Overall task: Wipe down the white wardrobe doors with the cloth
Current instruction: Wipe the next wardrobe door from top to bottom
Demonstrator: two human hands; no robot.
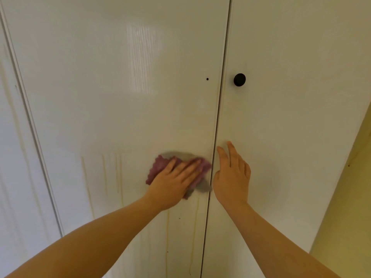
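While flat on cloth [158, 167], left grip [172, 183] released; right grip [232, 177] released beside seam [218, 109], knob [239, 79] above.

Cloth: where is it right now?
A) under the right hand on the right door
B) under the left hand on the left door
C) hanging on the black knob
B: the left hand presses the purple cloth flat against the left door.
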